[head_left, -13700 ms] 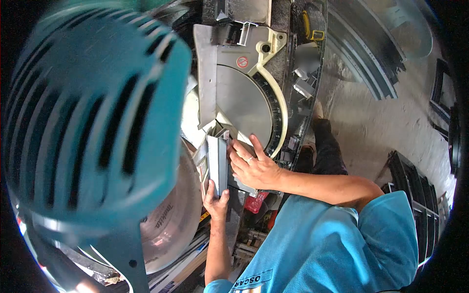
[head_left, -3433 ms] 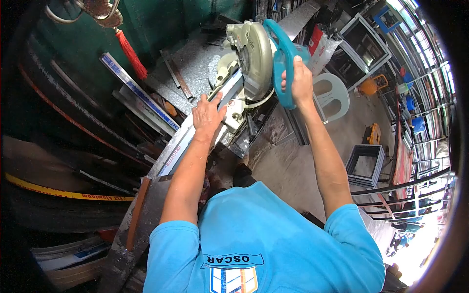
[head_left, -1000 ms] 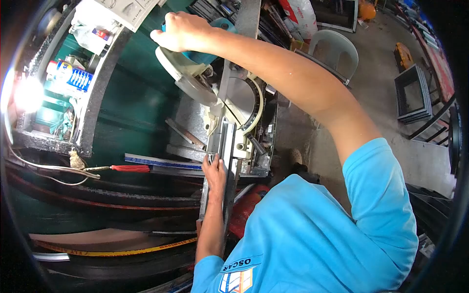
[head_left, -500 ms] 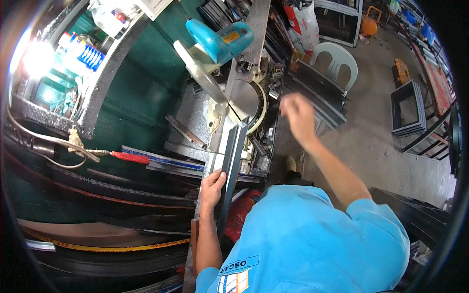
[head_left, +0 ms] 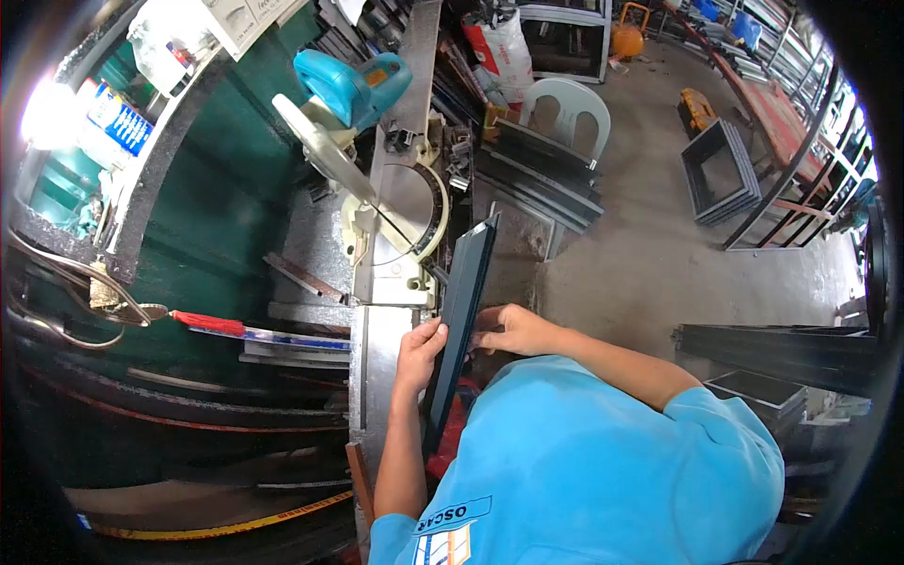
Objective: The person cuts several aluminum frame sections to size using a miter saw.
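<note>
A long dark metal profile [head_left: 461,292] slants up in front of my torso, its top end to the right of the miter saw's round base. My left hand [head_left: 420,352] grips its left edge, thumb on the face. At its right edge my right hand [head_left: 504,330] has its fingers bent and partly hidden behind the profile; whether they grip it is unclear. The saw with the teal motor housing [head_left: 344,87] stands raised beyond, its blade guard tilted over the pale turntable [head_left: 407,209].
A white plastic chair [head_left: 568,108] and a stack of dark profiles [head_left: 541,174] stand beyond the bench to the right. Grey frames [head_left: 720,174] lean on the floor farther right. A red-handled brush [head_left: 209,324] lies left of the bench's metal top [head_left: 381,377].
My right hand has come down from beside the saw to the profile. The profile's top end has moved right, off the saw's base. The camera view has shifted right.
</note>
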Demonstrator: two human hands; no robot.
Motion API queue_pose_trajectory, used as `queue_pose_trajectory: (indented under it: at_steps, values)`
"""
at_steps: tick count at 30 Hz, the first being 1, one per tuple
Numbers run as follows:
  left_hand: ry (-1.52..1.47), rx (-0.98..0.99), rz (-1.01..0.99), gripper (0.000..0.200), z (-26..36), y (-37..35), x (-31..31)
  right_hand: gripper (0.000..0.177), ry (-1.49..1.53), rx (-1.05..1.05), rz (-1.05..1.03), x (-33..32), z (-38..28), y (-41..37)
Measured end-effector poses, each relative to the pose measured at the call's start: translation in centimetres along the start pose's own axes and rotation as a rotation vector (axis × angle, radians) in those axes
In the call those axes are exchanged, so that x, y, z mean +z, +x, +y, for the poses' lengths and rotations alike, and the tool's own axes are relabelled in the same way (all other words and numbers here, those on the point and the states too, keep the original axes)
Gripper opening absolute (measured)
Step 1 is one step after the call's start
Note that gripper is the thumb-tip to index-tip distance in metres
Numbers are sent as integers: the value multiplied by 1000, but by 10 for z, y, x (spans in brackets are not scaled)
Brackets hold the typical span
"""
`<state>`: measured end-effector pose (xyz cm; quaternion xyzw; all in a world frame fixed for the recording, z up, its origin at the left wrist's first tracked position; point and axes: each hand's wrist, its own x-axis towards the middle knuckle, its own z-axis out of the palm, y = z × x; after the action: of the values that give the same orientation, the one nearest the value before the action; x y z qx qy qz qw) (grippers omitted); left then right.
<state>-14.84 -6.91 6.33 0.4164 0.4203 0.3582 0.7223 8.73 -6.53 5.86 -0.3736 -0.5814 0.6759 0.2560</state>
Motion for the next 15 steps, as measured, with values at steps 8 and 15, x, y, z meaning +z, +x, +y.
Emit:
queue_pose_trajectory:
  at_steps: [8, 15]
  values:
    - [249, 201, -26, 34, -6, 54, 16, 34, 140, 49, 178, -1, 13, -16]
    - [34, 283, -9, 31, 43, 146, 84, 65, 423, 14, 432, -32, 41, -10]
